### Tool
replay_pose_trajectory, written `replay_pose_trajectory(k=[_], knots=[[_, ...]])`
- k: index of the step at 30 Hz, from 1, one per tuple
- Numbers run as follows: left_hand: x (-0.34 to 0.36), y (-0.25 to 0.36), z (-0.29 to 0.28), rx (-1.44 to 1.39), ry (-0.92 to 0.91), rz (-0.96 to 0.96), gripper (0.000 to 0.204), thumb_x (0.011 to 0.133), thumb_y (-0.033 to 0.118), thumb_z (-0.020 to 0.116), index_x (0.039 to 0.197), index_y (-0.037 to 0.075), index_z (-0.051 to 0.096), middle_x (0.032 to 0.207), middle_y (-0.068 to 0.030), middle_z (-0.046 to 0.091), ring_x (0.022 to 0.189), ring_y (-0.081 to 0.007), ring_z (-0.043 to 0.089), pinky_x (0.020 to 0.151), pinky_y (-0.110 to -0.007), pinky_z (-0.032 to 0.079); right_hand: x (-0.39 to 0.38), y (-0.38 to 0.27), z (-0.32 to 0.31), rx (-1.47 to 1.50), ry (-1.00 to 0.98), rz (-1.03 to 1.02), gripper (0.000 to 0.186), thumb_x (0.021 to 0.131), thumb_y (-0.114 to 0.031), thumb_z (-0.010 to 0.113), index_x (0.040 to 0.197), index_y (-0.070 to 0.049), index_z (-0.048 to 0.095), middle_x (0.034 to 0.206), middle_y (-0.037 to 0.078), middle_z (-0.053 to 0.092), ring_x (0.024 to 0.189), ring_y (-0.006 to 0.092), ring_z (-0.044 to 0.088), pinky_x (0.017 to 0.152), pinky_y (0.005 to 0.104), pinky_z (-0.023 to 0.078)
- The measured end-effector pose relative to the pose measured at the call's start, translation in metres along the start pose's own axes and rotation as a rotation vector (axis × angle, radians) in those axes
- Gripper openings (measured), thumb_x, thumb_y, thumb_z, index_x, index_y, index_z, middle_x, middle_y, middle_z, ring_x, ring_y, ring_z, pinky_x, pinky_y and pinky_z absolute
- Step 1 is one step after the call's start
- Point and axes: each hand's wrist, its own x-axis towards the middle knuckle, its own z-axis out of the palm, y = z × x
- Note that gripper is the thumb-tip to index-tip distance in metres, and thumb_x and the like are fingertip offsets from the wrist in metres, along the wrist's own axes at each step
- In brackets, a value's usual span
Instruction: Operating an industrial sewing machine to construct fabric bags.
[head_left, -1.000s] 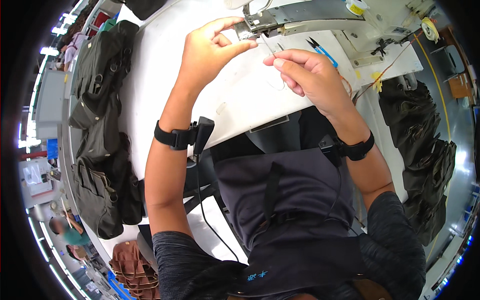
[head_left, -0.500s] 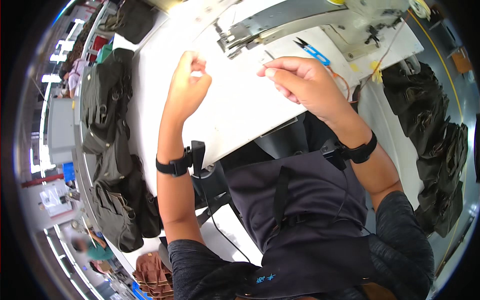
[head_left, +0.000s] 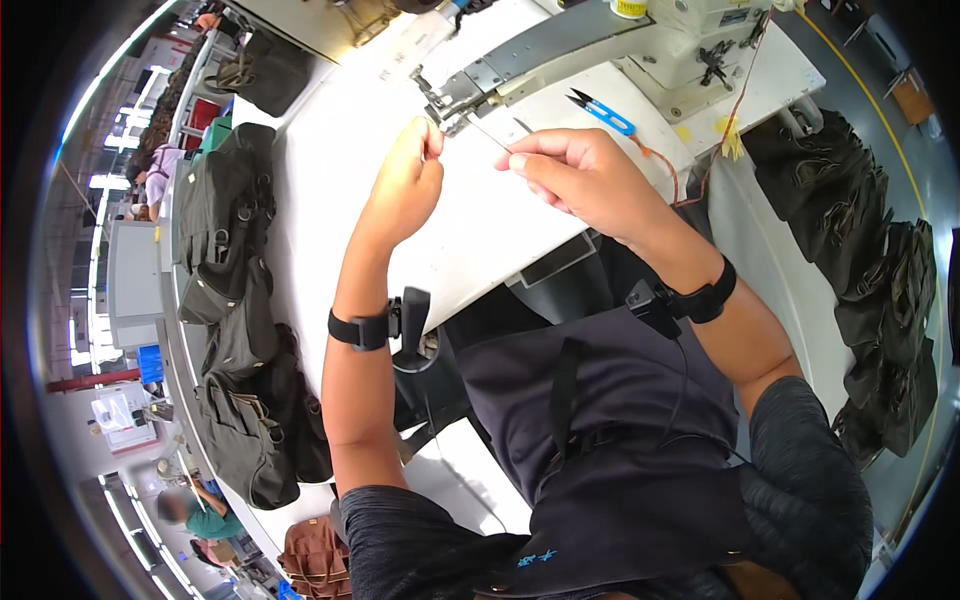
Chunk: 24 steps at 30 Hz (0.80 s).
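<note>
My left hand [head_left: 410, 180] is closed, fingertips curled together below the sewing machine's metal head [head_left: 440, 100]; what it holds, if anything, is too small to make out. My right hand [head_left: 575, 175] pinches a thin pale strand or rod [head_left: 488, 137] that runs toward that head; I cannot tell which it is. The machine's long arm [head_left: 545, 55] crosses the back of the white table [head_left: 470, 230]. Blue thread snips [head_left: 610, 114] lie behind my right hand, by an orange cord [head_left: 670, 175].
Dark olive bags [head_left: 225, 230] are piled along the left. More dark fabric pieces [head_left: 870, 300] hang at the right beside an aisle. A brown bag [head_left: 315, 560] is at lower left. Co-workers [head_left: 205, 515] are farther left, and a yellow-labelled container [head_left: 630, 8] stands behind the machine.
My left hand has come down from the machine head and its fingers curled. My right hand moved slightly left and upward between the last two frames, still pinching the thin piece.
</note>
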Motion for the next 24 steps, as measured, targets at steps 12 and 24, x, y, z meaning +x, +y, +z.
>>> replay_pose_trajectory(k=[12, 24], knots=[[-0.001, -0.043, -0.015, -1.025, 0.499, -0.257, 0.054, 0.104, 0.018, 0.04, 0.151, -0.008, 0.032, 0.155, -0.0239, 0.037, 0.146, -0.0343, 0.037, 0.118, -0.046, 0.038, -0.01, -0.002, 0.0, -0.032, -0.024, 0.023, 0.025, 0.102, -0.014, 0.057, 0.115, 0.002, 0.07, 0.071, -0.006, 0.052, 0.062, 0.0016, 0.045, 0.054, 0.0184, 0.036], [0.046, -0.029, 0.04, -1.202, 0.659, -0.646, 0.035, 0.106, 0.023, 0.041, 0.129, 0.001, 0.056, 0.129, -0.0185, 0.06, 0.117, -0.0294, 0.054, 0.101, -0.044, 0.045, -0.009, 0.016, 0.013, 0.016, -0.036, 0.0, 0.024, 0.102, -0.013, 0.057, 0.113, 0.004, 0.071, 0.072, -0.006, 0.054, 0.062, 0.0017, 0.047, 0.055, 0.0192, 0.038]])
